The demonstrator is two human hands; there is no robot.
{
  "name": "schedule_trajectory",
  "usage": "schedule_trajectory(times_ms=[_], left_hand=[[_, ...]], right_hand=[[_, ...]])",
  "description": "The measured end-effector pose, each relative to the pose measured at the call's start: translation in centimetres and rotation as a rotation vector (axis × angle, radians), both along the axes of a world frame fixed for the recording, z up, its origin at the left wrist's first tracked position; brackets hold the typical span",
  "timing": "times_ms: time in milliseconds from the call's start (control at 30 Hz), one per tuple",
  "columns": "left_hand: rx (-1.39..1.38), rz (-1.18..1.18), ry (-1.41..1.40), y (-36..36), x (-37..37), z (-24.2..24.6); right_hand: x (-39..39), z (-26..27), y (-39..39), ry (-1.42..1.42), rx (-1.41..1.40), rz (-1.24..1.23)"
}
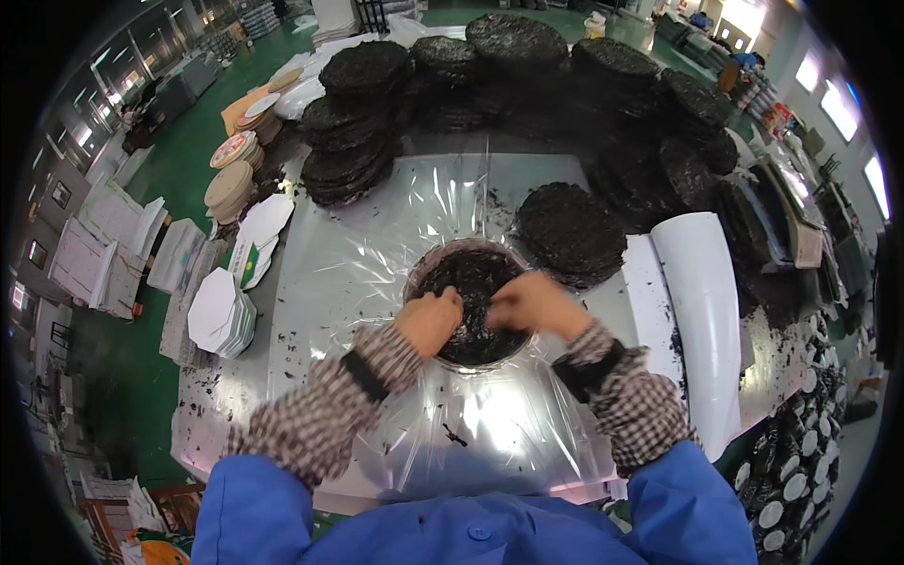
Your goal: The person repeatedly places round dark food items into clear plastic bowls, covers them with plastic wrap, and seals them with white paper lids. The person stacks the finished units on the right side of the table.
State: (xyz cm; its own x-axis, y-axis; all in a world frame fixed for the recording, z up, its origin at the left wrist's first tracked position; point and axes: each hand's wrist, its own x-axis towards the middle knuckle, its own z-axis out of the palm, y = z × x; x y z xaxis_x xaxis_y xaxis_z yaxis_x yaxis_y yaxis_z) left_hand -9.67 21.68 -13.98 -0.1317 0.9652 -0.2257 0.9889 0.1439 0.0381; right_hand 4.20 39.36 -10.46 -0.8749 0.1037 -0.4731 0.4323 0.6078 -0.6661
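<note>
A round mould lined with clear plastic film [353, 282] stands at the middle of the metal table, filled with dark, dried seaweed-like sheets [470, 272]. My left hand [431, 321] presses its fingers on the dark material at the left side of the mould. Blurred by motion, my right hand [533, 307] is over the right side, fingers bent down toward the material; whether it pinches a piece cannot be told. A stack of round dark cakes [571, 229] lies just behind and right of the mould.
Tall stacks of dark round discs [515, 42] line the far side. White octagonal sheets [215, 307] and round card discs [229, 185] stand at left. A curled white sheet [699, 318] lies at right. Dark crumbs dot the metal table [219, 417].
</note>
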Motion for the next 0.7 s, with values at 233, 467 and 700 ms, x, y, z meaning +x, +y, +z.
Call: schedule_trajectory(times_ms=[233, 467, 700], left_hand=[[0.495, -0.137, -0.385, -3.4, 3.3, -0.2], [0.662, 0.497, -0.815, -6.0, -5.1, -9.3], [0.911, 0.886, -1.931, -1.5, -1.4, 5.5]], right_hand=[[7.4, -11.8, 15.9, 0.1, 0.825, -1.14], [15.7, -9.6, 22.2, 0.79, 0.327, -1.248], [4.8, 3.2, 3.0, 0.908, -0.07, -0.693]])
